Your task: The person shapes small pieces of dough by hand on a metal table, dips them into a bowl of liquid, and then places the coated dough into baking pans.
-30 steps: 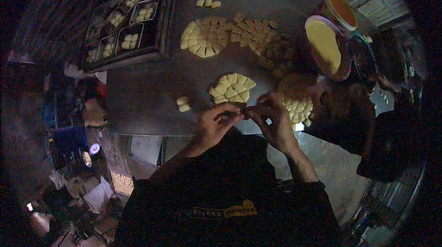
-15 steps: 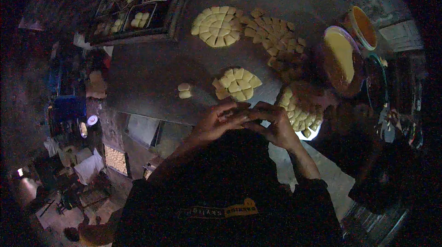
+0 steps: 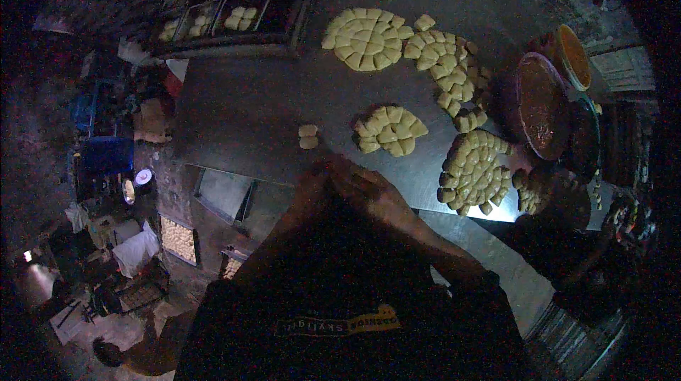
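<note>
In deep shadow at the near edge of the table, my left hand (image 3: 310, 186) and my right hand (image 3: 367, 193) meet in front of my dark shirt. Their fingers are curled in against each other, and what lies between them I cannot make out. Two small dough pieces (image 3: 308, 136) sit just beyond my left hand. Ahead of my right hand lies a cluster of cut dough pieces (image 3: 391, 130). A bigger, glossy-looking group of dough pieces (image 3: 475, 172) spreads to the right, near the table's lit edge.
Farther off on the metal table (image 3: 248, 108) are a round of cut dough (image 3: 365, 39) and a trail of dough pieces (image 3: 443, 62). Square tins with dough (image 3: 241, 18) stand at the far left. Tubs (image 3: 543, 108) and an orange-filled bucket (image 3: 573, 58) stand right.
My hands have moved left and drawn closer to my body, into shadow. The view has shifted, so the dough appears farther right. Light on the dough and the purple-rimmed tub has changed.
</note>
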`<state>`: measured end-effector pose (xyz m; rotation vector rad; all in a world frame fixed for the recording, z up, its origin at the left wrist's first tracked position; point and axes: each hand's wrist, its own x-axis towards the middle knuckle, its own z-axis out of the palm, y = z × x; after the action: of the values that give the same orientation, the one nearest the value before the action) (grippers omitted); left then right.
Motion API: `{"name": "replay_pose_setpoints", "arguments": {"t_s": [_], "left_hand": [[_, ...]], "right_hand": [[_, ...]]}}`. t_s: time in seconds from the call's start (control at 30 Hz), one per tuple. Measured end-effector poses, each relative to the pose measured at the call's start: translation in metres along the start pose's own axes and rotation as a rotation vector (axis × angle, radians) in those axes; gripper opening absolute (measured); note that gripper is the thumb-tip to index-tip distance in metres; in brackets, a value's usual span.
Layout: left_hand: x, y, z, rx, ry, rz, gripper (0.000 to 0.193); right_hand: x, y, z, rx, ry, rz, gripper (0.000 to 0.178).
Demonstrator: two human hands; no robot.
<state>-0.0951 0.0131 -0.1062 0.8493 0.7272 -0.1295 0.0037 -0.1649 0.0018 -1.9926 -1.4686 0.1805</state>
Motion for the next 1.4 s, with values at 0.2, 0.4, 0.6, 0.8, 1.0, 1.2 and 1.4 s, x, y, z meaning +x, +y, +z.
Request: {"name": "replay_pose_setpoints", "arguments": {"t_s": [0.2,0.4,0.6,0.8,1.0,1.2,1.4], "left_hand": [[-0.005,0.072,0.011,0.89,-0.007,0.426,0.055],[0.033,0.112,-0.022,1.39,-0.133,0.878,0.084],[0.072,0.084,-0.068,0.922,-0.261,0.442,0.081],[0.071,0.076,-0.093,1.056,-0.228,0.539,0.074],[0.012,0.119,-0.01,1.742,0.015,0.864,0.071],[0.028,0.056,0.088,1.359,-0.392,0.912,0.059],[0.067,-0.013,0.133,1.825,-0.403,1.013,0.063]], "right_hand": [[0.059,0.064,0.015,0.606,-0.378,0.393,0.045],[0.082,0.073,0.083,0.229,0.162,0.257,0.047],[0.084,0.056,0.094,0.277,0.161,0.183,0.044],[0.068,0.069,0.107,0.053,0.221,0.303,0.031],[-0.021,0.122,0.009,-0.127,0.668,0.676,0.029],[-0.053,0.162,0.018,0.066,0.548,0.616,0.035],[-0.06,0.137,-0.036,0.165,0.445,0.583,0.035]]}}
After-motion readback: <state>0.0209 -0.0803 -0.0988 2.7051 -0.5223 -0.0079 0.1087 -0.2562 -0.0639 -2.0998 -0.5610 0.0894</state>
